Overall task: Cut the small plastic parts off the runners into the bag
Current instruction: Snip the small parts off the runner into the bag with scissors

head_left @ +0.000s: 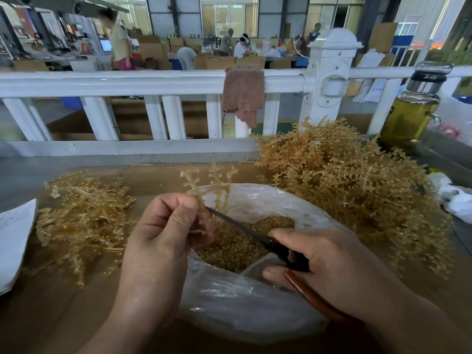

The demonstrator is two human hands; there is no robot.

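Both raised over bag (255, 305): left hand (163, 226) pinches runner (215, 180) upright; right hand (329, 261) grips scissors (245, 231), blade tip at runner.

Runners (344, 185) and small parts (229, 249): translucent amber plastic, slight gloss; bag (242, 310) is thin clear plastic film, crinkled and shiny. Scissors (245, 229): dark matt metal blades, smooth glossy red-brown handle. Desk (63, 315) matt brown, cardboard-like; paper (12, 236) matt white; cloth (242, 95) rough, nubby; railing (115, 81) smooth white paint; bottle (413, 108) clear glass, polished metal collar.
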